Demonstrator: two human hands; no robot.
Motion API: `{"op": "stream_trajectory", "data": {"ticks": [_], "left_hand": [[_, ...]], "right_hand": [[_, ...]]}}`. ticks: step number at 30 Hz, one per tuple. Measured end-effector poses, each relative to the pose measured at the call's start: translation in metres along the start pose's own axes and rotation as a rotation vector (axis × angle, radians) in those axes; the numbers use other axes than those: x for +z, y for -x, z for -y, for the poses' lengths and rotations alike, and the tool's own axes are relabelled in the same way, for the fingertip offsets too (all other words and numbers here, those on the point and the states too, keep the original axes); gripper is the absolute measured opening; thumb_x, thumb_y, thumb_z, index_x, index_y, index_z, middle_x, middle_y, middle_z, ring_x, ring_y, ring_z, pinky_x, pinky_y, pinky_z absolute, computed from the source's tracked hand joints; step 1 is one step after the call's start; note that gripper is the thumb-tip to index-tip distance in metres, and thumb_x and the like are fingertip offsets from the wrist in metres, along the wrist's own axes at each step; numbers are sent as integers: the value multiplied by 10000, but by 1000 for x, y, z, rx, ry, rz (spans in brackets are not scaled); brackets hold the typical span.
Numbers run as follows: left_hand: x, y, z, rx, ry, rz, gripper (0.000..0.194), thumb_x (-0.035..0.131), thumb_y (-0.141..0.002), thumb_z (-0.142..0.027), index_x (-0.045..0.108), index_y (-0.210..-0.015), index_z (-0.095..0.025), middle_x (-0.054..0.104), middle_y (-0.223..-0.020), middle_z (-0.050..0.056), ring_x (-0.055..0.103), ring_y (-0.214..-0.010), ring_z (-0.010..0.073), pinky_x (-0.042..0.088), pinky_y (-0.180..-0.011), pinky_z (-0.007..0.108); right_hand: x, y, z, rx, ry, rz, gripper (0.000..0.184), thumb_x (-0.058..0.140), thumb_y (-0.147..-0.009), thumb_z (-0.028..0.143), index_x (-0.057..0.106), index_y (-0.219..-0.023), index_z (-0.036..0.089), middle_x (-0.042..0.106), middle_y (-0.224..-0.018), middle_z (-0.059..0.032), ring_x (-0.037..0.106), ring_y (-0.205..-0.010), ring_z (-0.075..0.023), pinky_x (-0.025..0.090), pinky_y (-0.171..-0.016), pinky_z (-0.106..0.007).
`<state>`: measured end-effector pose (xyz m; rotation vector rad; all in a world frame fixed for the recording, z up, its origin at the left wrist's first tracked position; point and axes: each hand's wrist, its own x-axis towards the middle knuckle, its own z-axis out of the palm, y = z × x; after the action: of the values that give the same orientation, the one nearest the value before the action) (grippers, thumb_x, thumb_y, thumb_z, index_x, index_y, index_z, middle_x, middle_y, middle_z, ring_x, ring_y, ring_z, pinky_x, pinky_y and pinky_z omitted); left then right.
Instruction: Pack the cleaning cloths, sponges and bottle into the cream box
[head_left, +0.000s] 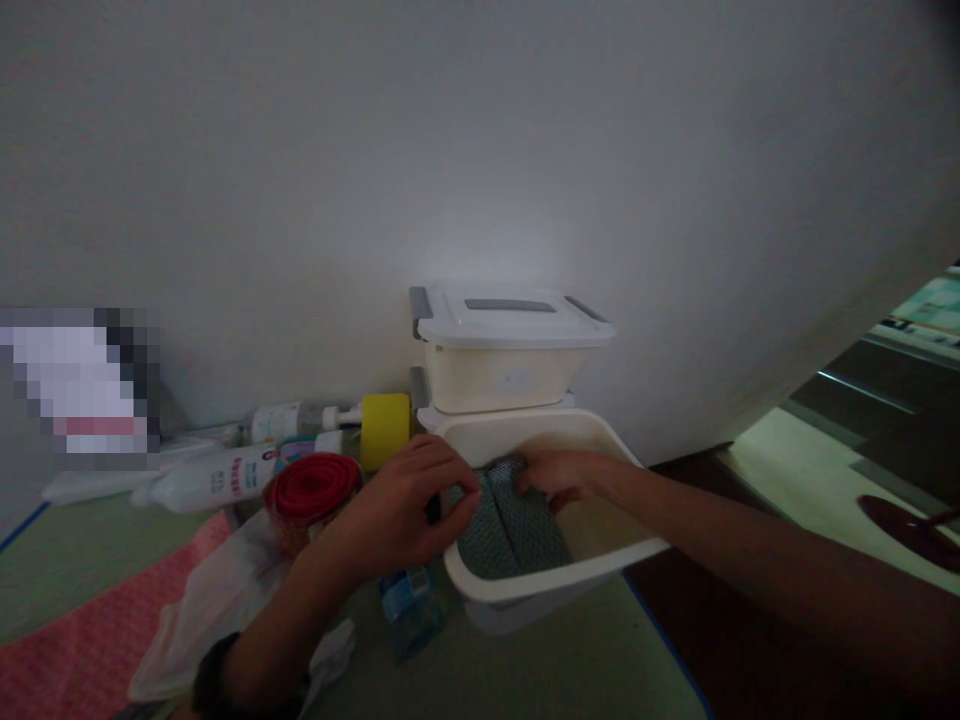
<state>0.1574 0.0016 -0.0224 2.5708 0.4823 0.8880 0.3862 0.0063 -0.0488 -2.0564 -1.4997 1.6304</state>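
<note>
A cream plastic storage bin [555,578] stands open on the green surface. Folded inside it on the left is a grey-green textured cloth [517,530]. My right hand [562,475] reaches into the bin from the right, with its fingers closed on the cloth's upper edge. At the bin's left rim is my left hand [424,500], its fingers curled and the thumb and forefinger tips close together beside the cloth. Whatever may be between those tips is too small to make out.
Behind the bin, a lidded box [510,375] stands against the wall. On the left lie a red roll [315,490], a white bottle [217,478], a pump bottle with a yellow part [385,430] and a pink cloth [127,610]. A blue-labelled clear container [411,605] lies in front.
</note>
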Motion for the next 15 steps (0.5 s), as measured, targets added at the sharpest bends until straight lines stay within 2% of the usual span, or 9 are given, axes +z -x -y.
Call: {"op": "stream_trajectory", "data": {"ticks": [2, 4, 7, 10, 12, 15], "left_hand": [[0, 0, 0, 5, -5, 7, 104, 507, -816, -145, 607, -802, -166, 626, -751, 31, 544, -770, 166, 415, -816, 334], [1, 0, 0, 4, -15, 15, 102, 508, -817, -143, 605, -796, -166, 625, -742, 27, 543, -763, 162, 409, -819, 332], [1, -1, 0, 6, -21, 28, 113, 498, -830, -157, 605, -797, -174, 618, -730, 23, 545, -753, 160, 406, -825, 334], [1, -1, 0, 0, -18, 29, 120, 496, -836, -172, 610, -801, -177, 611, -730, 26, 546, -744, 158, 409, -830, 334], [0, -1, 0, -5, -17, 28, 121, 496, -837, -172, 613, -805, -176, 613, -733, 27, 542, -742, 157, 414, -822, 331], [0, -2, -2, -9, -17, 26, 122, 498, -837, -168, 614, -800, -173, 617, -728, 27, 539, -745, 160, 416, -812, 327]], "right_hand": [[-3, -3, -2, -13, 133, -52, 88, 605, -626, 160, 543, -674, 199, 550, -544, 19, 558, -487, -142, 483, -441, -276], [-7, -4, -3, -38, 252, -95, 132, 651, -611, 197, 520, -595, 198, 475, -444, 36, 515, -414, -140, 458, -396, -278], [-11, -1, -5, -128, 368, -150, 130, 649, -654, 226, 537, -594, 197, 474, -440, 20, 551, -471, -165, 479, -452, -295], [-11, 8, -2, -275, 441, -211, 80, 645, -665, 157, 579, -696, 192, 600, -670, -55, 615, -750, -226, 497, -684, -358], [-9, 14, 0, -365, 483, -214, 213, 690, -594, 87, 599, -757, 189, 625, -874, -87, 579, -936, -271, 436, -841, -398], [-7, 19, 0, -441, 511, -151, 491, 757, -444, 27, 625, -882, 205, 607, -1046, -74, 530, -1049, -302, 374, -927, -407]]}}
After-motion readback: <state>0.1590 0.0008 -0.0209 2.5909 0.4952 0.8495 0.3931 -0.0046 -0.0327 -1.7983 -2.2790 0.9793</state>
